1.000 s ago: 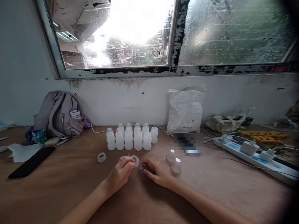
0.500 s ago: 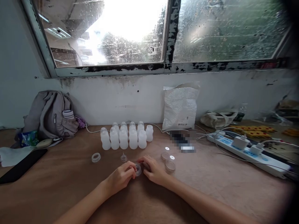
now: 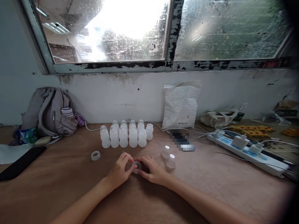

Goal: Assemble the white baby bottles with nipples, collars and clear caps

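"Spreading out under both hands, what is that?"

"A smooth brown surface [image 3: 210, 177]. Far left beyond the hands slumps a soft grey fabric backpack [image 3: 50, 112]; ahead and to the right stands a crinkled white bag [image 3: 181, 107]. Well right lies a long white power strip [image 3: 272, 163]."

"And the hands?"

"Both closed in: the left hand [image 3: 120, 171] and right hand [image 3: 153, 170] hold a clear round piece [image 3: 136, 169] between their fingertips, hiding parts of its rim."

"Anything smaller around them?"

"Frosted, waisted bottles [image 3: 123, 137] cluster straight ahead, some with clear domed tops. Right of the right hand are thin, clear, round discs [image 3: 170, 164]; beyond the left hand, to its left, lies a translucent, hollow ring [image 3: 95, 155]."
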Motion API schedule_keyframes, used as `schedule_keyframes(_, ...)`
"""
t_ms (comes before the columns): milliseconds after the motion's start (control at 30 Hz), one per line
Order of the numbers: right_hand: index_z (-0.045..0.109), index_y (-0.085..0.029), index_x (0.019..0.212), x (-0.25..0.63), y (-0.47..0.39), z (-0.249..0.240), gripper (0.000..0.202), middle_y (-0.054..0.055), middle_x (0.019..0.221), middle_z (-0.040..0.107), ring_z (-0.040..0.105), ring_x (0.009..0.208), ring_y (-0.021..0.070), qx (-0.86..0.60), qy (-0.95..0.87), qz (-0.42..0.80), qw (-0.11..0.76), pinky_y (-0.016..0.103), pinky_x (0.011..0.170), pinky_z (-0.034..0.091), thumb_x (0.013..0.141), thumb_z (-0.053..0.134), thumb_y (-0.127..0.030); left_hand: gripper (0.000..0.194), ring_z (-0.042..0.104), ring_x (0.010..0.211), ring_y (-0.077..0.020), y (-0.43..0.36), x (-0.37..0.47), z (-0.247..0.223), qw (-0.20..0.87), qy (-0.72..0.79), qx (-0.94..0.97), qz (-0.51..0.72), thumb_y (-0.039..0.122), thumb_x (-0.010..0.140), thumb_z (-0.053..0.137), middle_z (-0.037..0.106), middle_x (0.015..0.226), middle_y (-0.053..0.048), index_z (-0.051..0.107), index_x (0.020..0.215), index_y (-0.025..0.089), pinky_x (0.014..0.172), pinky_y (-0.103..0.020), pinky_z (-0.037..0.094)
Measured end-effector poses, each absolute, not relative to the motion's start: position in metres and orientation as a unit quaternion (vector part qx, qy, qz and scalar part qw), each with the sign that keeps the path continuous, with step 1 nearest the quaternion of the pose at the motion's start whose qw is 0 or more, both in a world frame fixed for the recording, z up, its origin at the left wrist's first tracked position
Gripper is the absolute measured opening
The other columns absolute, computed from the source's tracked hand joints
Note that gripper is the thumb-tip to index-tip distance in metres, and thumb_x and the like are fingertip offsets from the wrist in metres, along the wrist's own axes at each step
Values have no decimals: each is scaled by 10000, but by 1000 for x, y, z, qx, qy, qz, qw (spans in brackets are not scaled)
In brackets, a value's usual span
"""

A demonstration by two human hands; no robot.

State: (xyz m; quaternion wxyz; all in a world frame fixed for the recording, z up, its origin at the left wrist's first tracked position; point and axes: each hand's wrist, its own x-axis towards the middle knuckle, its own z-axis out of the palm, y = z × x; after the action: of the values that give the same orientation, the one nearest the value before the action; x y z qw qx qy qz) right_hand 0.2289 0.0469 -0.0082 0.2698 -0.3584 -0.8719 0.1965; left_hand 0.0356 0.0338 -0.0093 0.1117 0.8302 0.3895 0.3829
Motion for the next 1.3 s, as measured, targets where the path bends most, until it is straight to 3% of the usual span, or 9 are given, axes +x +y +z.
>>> schedule_keyframes(100,511,-206,1051,229,48,-12,312,51,962,580,493,908,212,-359,-872,192,271,384,847,349,748,568,-257,130,502,821,-172,37,41,-5,148,421,813,374,256,787,548,541,869,-33,531,896,189,756,-315,430)
schedule_keyframes(267,524,-195,1000,229,49,-13,254,57,921,571,498,877,210,-358,-868,186,289,365,810,374,755,558,-250,68,513,781,-177,41,48,-1,178,439,796,376,248,777,541,579,786,-24,570,773,187,764,-321,408)
schedule_keyframes(400,523,-195,1009,229,49,-10,242,61,920,578,514,867,201,-348,-859,202,316,343,791,396,782,540,-278,131,538,686,-151,44,54,2,295,455,722,428,300,784,522,586,736,-11,558,762,176,639,-259,426)
schedule_keyframes(567,517,-188,1048,231,47,-3,277,66,971,602,546,879,186,-332,-826,247,382,310,788,421,787,548,-275,201,560,692,-136,48,63,1,457,439,587,504,357,743,568,584,721,1,536,748,159,620,-223,436)
schedule_keyframes(733,577,-166,853,230,47,1,191,42,814,630,579,734,155,-370,-750,343,429,262,666,455,831,487,-334,334,577,594,-128,45,67,-6,534,439,506,516,427,720,582,603,669,9,489,914,171,568,-236,468)
schedule_keyframes(833,583,-164,828,227,50,-3,232,30,778,625,572,701,149,-388,-709,379,450,249,623,456,804,520,-386,353,599,615,-144,41,65,-8,544,433,504,512,448,765,515,623,710,-19,471,972,166,568,-261,495)
schedule_keyframes(1033,563,-164,883,222,46,-8,242,-23,596,534,469,469,91,-394,-678,428,448,206,422,395,799,523,-387,281,611,726,-182,39,64,-11,503,419,588,475,318,706,606,635,860,-65,528,911,144,526,-237,499)
schedule_keyframes(1300,504,-174,947,220,44,-8,186,4,738,566,519,559,106,-374,-684,454,432,211,453,438,762,503,-191,217,620,674,-173,39,64,-15,470,434,612,466,279,728,566,636,808,-50,510,894,153,526,-249,501)
